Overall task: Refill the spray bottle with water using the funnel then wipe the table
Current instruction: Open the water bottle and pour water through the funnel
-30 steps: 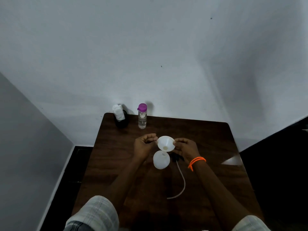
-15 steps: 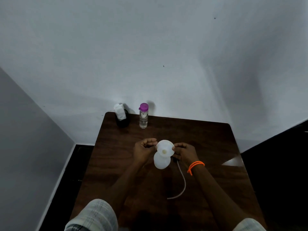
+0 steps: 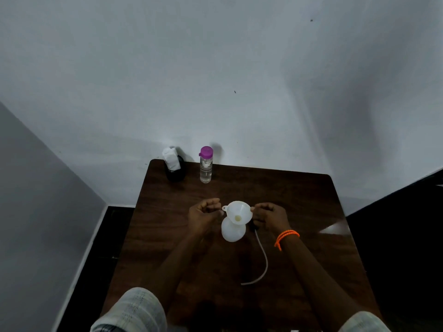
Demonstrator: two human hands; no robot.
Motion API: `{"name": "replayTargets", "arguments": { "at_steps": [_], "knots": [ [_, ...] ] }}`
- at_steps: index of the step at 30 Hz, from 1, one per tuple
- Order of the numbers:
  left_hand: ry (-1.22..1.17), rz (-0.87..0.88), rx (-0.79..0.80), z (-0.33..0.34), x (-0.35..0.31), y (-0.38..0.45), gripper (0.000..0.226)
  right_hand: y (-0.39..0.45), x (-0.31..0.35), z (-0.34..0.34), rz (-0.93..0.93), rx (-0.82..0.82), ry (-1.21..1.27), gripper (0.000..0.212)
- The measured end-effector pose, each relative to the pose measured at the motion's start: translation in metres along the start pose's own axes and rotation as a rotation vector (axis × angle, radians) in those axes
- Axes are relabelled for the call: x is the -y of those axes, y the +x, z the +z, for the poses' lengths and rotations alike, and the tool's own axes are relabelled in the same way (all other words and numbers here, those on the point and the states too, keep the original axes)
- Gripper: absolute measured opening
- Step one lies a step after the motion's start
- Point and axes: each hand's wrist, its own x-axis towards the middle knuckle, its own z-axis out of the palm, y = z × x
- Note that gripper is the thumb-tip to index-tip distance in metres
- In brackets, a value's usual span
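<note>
A white funnel (image 3: 238, 212) sits with its spout in the neck of the white spray bottle (image 3: 232, 232), which stands mid-table. My left hand (image 3: 205, 215) is curled beside the funnel's small tab on the left. My right hand (image 3: 269, 215), with an orange band at the wrist, pinches the funnel's right rim. A white dip tube (image 3: 262, 259) lies curved on the table to the right of the bottle; its black spray head is mostly hidden under my right hand. A clear water bottle (image 3: 206, 165) with a purple cap stands at the back.
A black holder with a white cloth or tissue (image 3: 173, 164) stands at the back left corner of the dark wooden table (image 3: 299, 200). White walls close off the back and left. Dark floor lies on both sides.
The funnel has come down and straightened over the spray bottle's neck. Both hands stayed at its rim, shifting only slightly.
</note>
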Motion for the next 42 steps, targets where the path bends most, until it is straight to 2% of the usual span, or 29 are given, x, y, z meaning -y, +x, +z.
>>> {"name": "replayTargets", "arguments": {
  "at_steps": [7, 15, 20, 24, 28, 32, 34, 37, 42],
  "knots": [
    [0.069, -0.034, -0.132, -0.011, -0.003, 0.024, 0.036, 0.016, 0.021, 0.015, -0.076, -0.012, -0.074, 0.019],
    [0.268, -0.027, -0.185, -0.03, -0.017, 0.081, 0.025, 0.057, 0.055, 0.064, -0.309, -0.034, -0.449, 0.018],
    [0.376, 0.102, -0.218, -0.028, -0.036, 0.123, 0.024, 0.096, 0.071, 0.107, -0.376, 0.032, -0.608, 0.029],
    [0.419, 0.137, -0.216, -0.027, -0.036, 0.16, 0.041, 0.12, 0.074, 0.139, -0.433, 0.089, -0.692, 0.053],
    [0.429, 0.208, -0.148, -0.023, -0.033, 0.181, 0.051, 0.136, 0.071, 0.16, -0.483, 0.147, -0.717, 0.046],
    [0.461, 0.241, -0.105, -0.019, -0.034, 0.191, 0.047, 0.147, 0.068, 0.171, -0.448, 0.163, -0.786, 0.045],
    [0.484, 0.233, -0.111, -0.017, -0.033, 0.197, 0.046, 0.148, 0.068, 0.173, -0.431, 0.155, -0.794, 0.041],
    [0.544, 0.22, -0.152, -0.012, -0.038, 0.202, 0.032, 0.15, 0.068, 0.173, -0.43, 0.143, -0.795, 0.034],
    [0.559, 0.217, -0.225, -0.005, -0.044, 0.2, 0.026, 0.147, 0.068, 0.164, -0.441, 0.096, -0.706, 0.039]
  ]
}}
